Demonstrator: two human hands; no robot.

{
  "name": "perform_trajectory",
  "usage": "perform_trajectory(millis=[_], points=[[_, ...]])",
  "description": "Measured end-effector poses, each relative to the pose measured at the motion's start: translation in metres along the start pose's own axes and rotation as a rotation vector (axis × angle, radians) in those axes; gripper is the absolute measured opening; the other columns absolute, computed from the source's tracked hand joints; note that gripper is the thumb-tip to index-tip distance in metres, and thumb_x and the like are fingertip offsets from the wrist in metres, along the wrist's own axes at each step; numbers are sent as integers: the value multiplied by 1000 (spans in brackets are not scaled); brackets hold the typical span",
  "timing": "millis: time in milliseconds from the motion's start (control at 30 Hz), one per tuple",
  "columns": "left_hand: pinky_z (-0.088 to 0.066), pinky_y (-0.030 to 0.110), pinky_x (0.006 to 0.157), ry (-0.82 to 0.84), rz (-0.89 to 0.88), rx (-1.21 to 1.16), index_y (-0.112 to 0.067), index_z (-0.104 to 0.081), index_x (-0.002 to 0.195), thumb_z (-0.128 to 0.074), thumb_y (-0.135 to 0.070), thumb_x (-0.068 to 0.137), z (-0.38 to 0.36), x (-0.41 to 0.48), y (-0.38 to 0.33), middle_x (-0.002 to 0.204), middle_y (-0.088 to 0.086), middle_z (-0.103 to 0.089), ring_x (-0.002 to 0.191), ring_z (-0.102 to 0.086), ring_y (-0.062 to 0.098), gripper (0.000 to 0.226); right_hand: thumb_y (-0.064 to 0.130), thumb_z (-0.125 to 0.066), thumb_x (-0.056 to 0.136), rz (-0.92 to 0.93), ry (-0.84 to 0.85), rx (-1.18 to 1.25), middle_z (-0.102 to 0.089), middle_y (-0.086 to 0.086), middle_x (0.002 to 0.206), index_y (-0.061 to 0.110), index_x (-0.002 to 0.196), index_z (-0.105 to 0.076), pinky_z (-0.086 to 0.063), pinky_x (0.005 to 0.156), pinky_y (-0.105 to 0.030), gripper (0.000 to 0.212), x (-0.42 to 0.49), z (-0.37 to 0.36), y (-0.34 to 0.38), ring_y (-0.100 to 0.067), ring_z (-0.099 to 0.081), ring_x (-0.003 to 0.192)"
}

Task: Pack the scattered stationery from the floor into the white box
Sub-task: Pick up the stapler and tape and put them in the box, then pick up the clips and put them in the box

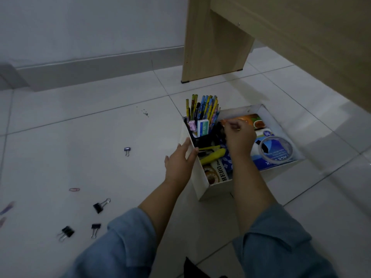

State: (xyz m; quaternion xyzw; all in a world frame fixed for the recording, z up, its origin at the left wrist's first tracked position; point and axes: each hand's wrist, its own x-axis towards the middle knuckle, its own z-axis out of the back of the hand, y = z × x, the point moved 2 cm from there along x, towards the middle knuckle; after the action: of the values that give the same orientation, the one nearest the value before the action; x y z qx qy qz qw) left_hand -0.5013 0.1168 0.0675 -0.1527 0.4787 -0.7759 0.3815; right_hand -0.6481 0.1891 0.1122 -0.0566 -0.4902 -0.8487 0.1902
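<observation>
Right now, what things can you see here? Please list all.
box: one, white, on the floor
pencils: a bunch, yellow and blue, upright in the box
stapler: one, yellow, in the box
tape roll: one, clear, in the box
binder clips: three, black, floor, left of the box
small clip: one, silvery, floor
paper clip: one, pink, floor
desk leg: one, wooden, behind the box
left hand: touches the box wall
right hand: curled, over the box

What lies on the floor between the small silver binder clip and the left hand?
Nothing: in the head view, only bare floor tile separates the silver binder clip from the left hand.
</observation>
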Motion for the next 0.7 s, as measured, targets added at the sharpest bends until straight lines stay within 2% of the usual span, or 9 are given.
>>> perform_trajectory(millis=[67, 167, 300, 400, 467, 533, 600, 633, 700], points=[[-31, 34, 113, -51, -27, -120, -20, -46, 137, -44, -33, 97, 4, -7, 4, 140, 3, -52, 133, -43, 18, 42, 12, -62, 87, 22, -64, 94, -69, -9, 82, 2, 92, -70, -36, 55, 1, 14, -19, -5, 16, -2, -53, 65], [-38, 16, 95, -106, -53, -137, -16, -58, 125, -46, -28, 96, 13, -18, 16, 126, 1, -63, 116, -56, 12, 33, 12, -59, 88, 146, -70, 261, -59, 5, 75, 4, 91, -68, -39, 58, 1, 12, -51, -17, 41, 6, -54, 62], [-40, 15, 85, -225, 25, -166, -17, -62, 117, -48, -25, 96, 39, -33, 48, 114, -1, -67, 103, -59, 9, 27, 11, -55, 88, 306, 129, 355, -57, 4, 70, 5, 90, -67, -39, 55, -7, 13, -88, -47, 63, -3, -50, 62], [-39, 17, 82, -333, 117, -148, -18, -61, 115, -47, -24, 96, 65, -53, 80, 111, -1, -67, 97, -58, 7, 25, 14, -54, 87, 290, 285, 382, -59, 6, 70, 11, 89, -66, -39, 54, -6, 13, -117, -76, 67, -2, -52, 62], [-40, 18, 80, -399, 167, -122, -19, -61, 114, -47, -24, 95, 85, -71, 104, 108, -1, -66, 96, -58, 9, 23, 11, -53, 88, 278, 455, 346, -62, 0, 74, 11, 90, -66, -41, 57, -11, 13, -144, -101, 67, -4, -53, 64], [-44, 22, 79, -487, 219, -85, -19, -60, 113, -47, -21, 95, 106, -90, 127, 107, 1, -64, 96, -58, 14, 22, 5, -52, 89, 304, 694, 229, -66, -6, 90, 9, 98, -67, -45, 68, -18, 18, -173, -128, 64, -7, -56, 73], [-49, 35, 86, -590, 288, -6, -15, -59, 114, -48, -15, 93, 128, -110, 150, 110, 6, -60, 103, -55, 22, 24, 1, -47, 89, 437, 984, 61, -61, -11, 118, 8, 115, -63, -45, 91, -27, 31, -207, -153, 62, -18, -58, 100], [-47, 39, 92, -626, 339, 62, -14, -58, 116, -49, -12, 92, 138, -120, 162, 115, 8, -58, 109, -51, 25, 26, -1, -44, 90, 532, 1125, -16, -54, -12, 132, 9, 126, -57, -38, 103, -28, 39, -224, -165, 60, -22, -52, 118], [-40, 37, 96, -619, 475, 229, -16, -56, 122, -52, -11, 89, 156, -136, 182, 127, 10, -51, 117, -43, 28, 33, -3, -36, 93, 708, 1313, -165, -32, -6, 153, 16, 140, -43, -21, 115, -28, 51, -252, -182, 55, -22, -30, 140]])
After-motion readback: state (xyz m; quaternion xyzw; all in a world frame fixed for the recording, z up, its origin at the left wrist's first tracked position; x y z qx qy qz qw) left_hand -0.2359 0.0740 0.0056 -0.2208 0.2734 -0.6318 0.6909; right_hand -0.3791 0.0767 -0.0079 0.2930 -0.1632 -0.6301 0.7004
